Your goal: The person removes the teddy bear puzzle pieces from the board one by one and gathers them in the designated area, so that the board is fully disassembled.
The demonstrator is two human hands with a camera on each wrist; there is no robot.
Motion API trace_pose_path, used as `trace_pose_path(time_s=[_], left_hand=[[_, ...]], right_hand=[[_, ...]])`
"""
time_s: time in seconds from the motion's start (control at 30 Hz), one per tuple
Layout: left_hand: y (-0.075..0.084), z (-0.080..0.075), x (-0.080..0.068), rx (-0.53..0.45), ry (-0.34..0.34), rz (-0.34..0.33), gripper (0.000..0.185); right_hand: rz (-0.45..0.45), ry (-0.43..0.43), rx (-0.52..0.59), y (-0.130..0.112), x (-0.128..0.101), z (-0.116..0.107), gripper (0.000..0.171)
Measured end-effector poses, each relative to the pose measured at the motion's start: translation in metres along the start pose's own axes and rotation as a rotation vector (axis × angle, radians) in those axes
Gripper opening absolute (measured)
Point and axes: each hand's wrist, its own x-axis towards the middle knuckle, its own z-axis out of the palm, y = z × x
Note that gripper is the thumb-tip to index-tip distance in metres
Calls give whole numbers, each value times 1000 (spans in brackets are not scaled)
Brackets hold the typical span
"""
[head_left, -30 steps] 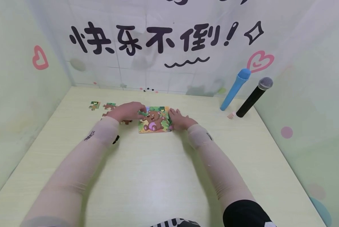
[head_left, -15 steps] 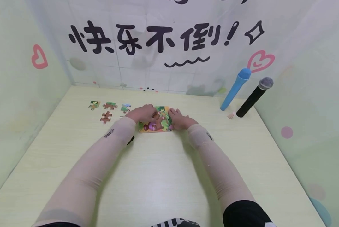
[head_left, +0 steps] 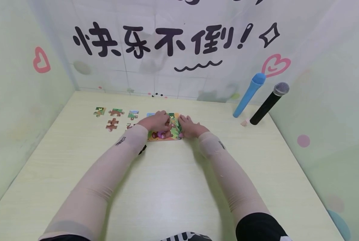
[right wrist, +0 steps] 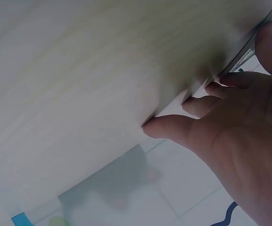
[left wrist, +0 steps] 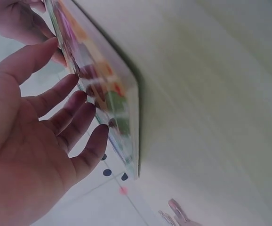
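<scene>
A jigsaw puzzle [head_left: 176, 134] with a brown bear picture lies flat on the table, partly covered by the left hand. The left hand [head_left: 156, 122] reaches over its middle; in the left wrist view its relaxed fingers [left wrist: 70, 110] touch the puzzle's face. At the puzzle's right edge rests the right hand [head_left: 191, 128]. Its fingers [right wrist: 169, 126] are extended onto the table in the right wrist view, with the thumb beside the puzzle's edge. Loose jigsaw pieces lie to the left, among them a green and yellow piece [head_left: 100, 111] and a brown piece [head_left: 112, 125].
Further loose pieces include a blue and green one [head_left: 133, 114], near the left wrist. A blue microphone [head_left: 248, 95] and a black microphone [head_left: 269, 103] stand tilted at the back right. Between their bases sits a small pinkish object [head_left: 244, 123]. A lettered backdrop [head_left: 164, 77] rises behind the table.
The left hand has moved right from the puzzle's left edge, where it held a green jigsaw piece, onto its middle. More loose pieces now show behind it. The right hand stays put.
</scene>
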Motion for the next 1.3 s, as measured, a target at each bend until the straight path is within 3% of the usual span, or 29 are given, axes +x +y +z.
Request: trace_pose_path(time_s=[0.2, 0.5, 0.97, 1.3], left_hand=[[0, 2, 3, -20, 5, 5, 28], [-6, 2, 3, -216, -5, 1, 27], [-6, 6, 10, -139, 11, 19, 48], [2, 4, 10, -118, 30, -46, 27]], right_hand=[[2, -7, 7, 0, 0, 1, 88], [9, -11, 7, -1, 0, -1, 88], [8, 5, 25, 1, 1, 0, 87], [10, 13, 19, 1, 1, 1, 88]])
